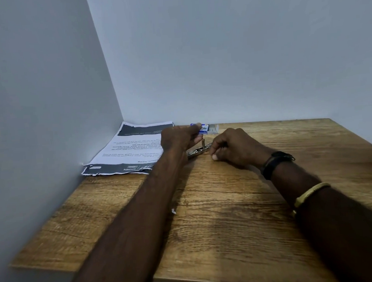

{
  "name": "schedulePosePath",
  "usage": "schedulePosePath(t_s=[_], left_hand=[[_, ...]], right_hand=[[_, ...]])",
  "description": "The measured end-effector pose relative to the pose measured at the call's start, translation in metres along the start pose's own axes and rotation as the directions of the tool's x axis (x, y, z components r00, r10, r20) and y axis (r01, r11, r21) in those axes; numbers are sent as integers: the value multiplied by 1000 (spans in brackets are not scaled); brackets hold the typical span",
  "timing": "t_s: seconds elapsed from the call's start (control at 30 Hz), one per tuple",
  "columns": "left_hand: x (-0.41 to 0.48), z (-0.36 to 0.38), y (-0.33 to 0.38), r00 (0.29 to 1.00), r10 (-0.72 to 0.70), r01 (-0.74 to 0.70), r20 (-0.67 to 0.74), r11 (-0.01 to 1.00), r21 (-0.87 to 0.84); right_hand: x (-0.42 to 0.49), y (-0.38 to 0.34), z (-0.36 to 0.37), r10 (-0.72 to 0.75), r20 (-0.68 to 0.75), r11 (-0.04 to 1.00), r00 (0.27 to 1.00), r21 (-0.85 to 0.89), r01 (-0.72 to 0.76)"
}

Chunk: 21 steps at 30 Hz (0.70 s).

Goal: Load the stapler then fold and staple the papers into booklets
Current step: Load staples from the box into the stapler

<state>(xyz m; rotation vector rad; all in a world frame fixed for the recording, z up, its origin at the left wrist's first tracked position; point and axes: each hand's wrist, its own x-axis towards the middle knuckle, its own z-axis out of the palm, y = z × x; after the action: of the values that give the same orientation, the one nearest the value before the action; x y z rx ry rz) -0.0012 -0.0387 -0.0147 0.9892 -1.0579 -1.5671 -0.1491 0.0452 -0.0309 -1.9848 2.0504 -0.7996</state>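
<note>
Wooden table (218, 221) fills lower frame, both forearms reaching to centre. Left hand (178, 139) pinches a blue-white staple box (204, 128); right hand (233, 147) curled loosely, grip unclear, beside the opened metal stapler (197, 151). Printed papers (129, 148) stacked centre-left against the wall corner.

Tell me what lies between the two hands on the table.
In the head view, the opened metal stapler lies on the table between the left hand and the right hand.

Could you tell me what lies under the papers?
The papers lie as a stack on the wooden table, in the corner by the wall. Anything between the sheets or beneath them is covered and cannot be seen.
</note>
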Motion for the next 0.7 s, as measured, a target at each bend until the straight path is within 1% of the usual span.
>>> schedulePosePath(t_s=[0.03,0.1,0.2,0.27,0.33,0.4,0.5,0.7], left_hand=[[0,0,0,1000,-1,1,-2,1000,5],[0,0,0,1000,0,0,-11,1000,12],[0,0,1,1000,0,0,-12,1000,5],[-1,1,0,1000,-9,9,3,1000,16],[-2,3,-1,999,-17,17,31,1000,27],[-5,6,-2,997,-21,19,68,999,35],[-7,9,-4,994,-31,28,107,999,25],[-12,9,-1,992,-45,40,116,998,40]], right_hand=[[-1,0,-3,13,-44,1000,999,17,-12],[-1,2,-11,44,-186,999,982,29,-39],[0,2,-24,97,-416,994,904,84,-68],[0,-2,-28,104,-494,984,863,178,-16],[1,-6,-30,83,-495,970,865,240,44],[2,-9,-28,71,-444,961,893,269,57],[2,-7,-24,98,-366,949,925,314,24],[4,-1,-25,212,-245,869,946,491,-68]])
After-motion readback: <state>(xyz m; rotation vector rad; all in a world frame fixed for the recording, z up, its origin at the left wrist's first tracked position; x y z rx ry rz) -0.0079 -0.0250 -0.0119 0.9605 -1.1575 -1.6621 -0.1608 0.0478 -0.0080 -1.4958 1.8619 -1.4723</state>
